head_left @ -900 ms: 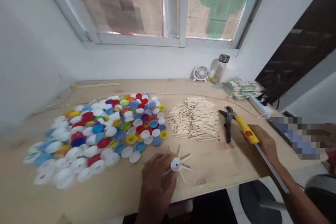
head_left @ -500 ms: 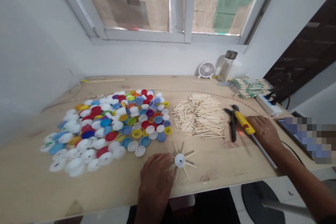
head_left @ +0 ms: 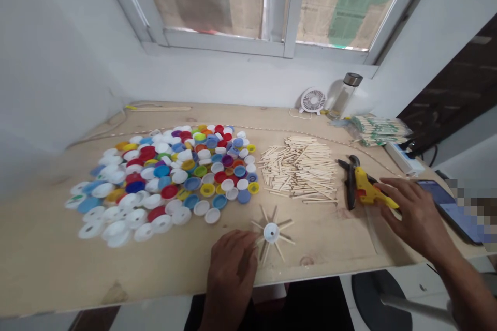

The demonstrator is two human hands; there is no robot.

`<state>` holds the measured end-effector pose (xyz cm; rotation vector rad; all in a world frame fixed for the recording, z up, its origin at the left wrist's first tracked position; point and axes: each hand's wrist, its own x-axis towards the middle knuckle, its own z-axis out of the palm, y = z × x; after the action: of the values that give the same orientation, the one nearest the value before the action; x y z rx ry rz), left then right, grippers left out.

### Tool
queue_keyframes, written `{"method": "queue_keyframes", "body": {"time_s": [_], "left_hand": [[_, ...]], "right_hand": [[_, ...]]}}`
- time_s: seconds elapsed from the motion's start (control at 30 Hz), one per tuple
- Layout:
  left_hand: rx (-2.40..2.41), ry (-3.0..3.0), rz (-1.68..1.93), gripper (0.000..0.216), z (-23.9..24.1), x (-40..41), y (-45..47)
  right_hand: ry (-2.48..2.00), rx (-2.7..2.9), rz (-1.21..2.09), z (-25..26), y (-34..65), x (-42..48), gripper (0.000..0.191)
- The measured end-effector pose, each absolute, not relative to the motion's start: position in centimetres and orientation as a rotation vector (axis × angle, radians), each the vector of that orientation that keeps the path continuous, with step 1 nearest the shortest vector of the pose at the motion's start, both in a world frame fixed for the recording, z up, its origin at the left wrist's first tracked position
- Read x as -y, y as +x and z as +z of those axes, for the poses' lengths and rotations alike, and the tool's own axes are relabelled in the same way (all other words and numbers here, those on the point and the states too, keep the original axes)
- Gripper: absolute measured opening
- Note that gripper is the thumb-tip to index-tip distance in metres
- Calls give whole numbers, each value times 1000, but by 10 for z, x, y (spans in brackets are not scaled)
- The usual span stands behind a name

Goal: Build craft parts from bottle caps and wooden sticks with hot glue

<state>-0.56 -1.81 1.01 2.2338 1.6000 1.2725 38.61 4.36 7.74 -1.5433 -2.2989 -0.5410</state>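
Wooden table (head_left: 42, 264): fan (head_left: 313, 100), bottle (head_left: 343, 97) at back; phone (head_left: 453, 211) near glue gun (head_left: 365, 186).

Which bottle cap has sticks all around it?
The white cap by the left hand: wooden sticks fan out from it, and it sits apart from the cap pile.

Muted daylight glows through the paper-covered, white-framed window (head_left: 289, 5) before me; a soft shadow lies under my bare right hand (head_left: 413, 212), detail is slightly blurred, and pixelation masks part of the right edge.
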Motion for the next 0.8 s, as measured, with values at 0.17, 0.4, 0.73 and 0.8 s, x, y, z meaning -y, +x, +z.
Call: {"method": "queue_keyframes", "body": {"time_s": [0.17, 0.4, 0.73, 0.8], "left_hand": [[-1604, 2231, 1260, 25, 12, 19, -7], [-1681, 2175, 1225, 25, 9, 40, -23], [-1686, 1821, 1248, 22, 15, 48, -27], [-1706, 1619, 1268, 20, 24, 49, -26]], "right_hand": [[-1314, 2348, 40, 87, 274, -25, 29], [-1290, 2581, 286, 94, 174, -25, 18], [-1345, 2663, 175, 86, 164, -24, 11], [-1313, 2578, 260, 91, 167, -18, 11]]}}
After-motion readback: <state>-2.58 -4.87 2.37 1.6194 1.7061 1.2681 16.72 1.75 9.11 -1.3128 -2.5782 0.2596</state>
